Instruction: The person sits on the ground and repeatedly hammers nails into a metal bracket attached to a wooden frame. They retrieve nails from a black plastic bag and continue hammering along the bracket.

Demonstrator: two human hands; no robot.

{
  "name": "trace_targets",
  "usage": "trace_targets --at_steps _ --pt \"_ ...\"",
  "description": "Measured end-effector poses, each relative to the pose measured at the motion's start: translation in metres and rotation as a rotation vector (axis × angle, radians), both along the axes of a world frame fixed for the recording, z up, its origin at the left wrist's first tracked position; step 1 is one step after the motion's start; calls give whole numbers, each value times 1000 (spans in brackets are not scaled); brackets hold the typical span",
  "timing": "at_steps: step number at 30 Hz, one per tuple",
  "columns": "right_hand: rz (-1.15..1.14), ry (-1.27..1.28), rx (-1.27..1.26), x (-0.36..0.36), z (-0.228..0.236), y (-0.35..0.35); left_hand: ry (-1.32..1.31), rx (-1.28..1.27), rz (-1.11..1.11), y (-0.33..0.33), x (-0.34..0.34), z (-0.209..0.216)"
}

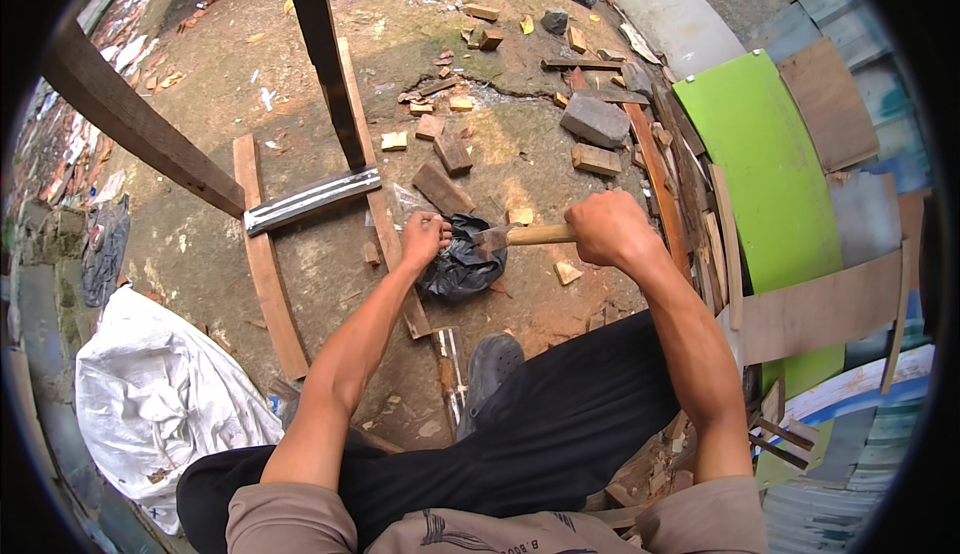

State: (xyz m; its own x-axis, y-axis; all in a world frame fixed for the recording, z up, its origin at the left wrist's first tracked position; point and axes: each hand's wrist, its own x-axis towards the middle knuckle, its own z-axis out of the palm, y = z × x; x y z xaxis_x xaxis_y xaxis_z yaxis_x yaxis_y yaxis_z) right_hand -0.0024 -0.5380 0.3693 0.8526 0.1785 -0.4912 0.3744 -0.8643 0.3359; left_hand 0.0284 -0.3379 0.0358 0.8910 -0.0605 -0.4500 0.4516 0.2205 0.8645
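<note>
My right hand is wrapped around the wooden handle of a hammer. The hammer's head hangs over the right side of a crumpled black plastic bag on the ground. At the bag's upper left edge is my left hand, its fingers curled in; whatever they pinch is too small to make out. Just left of that hand, a long wooden rail runs along the ground. A dark crosspiece with white streaks joins it to another rail.
Two dark posts rise from the frame at upper left. Wood offcuts and a grey block lie ahead. A white sack sits at left. Boards and a green panel line the right. My shoe is below the bag.
</note>
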Motion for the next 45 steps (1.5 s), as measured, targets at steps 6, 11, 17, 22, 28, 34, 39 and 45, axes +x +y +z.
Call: trace_targets --at_steps 6,11,17,22,28,34,39,45 --pt "-10 -10 14 -5 5 -4 110 -258 -43 -3 -11 44" --pt "-11 13 15 -2 8 6 54 -299 -86 5 -8 51" --pt "3 24 4 0 3 7 49 -285 91 13 7 62" --pt "24 16 4 1 -3 6 -3 -203 205 23 20 65" --pt "57 46 -13 5 -7 8 -46 -125 358 36 27 52" --pt "83 70 -38 8 -8 19 -66 66 427 55 28 36" --pt "72 89 -53 7 -7 14 -12 -11 474 49 28 45" --pt "109 73 -20 16 -17 29 -170 505 514 105 48 7"
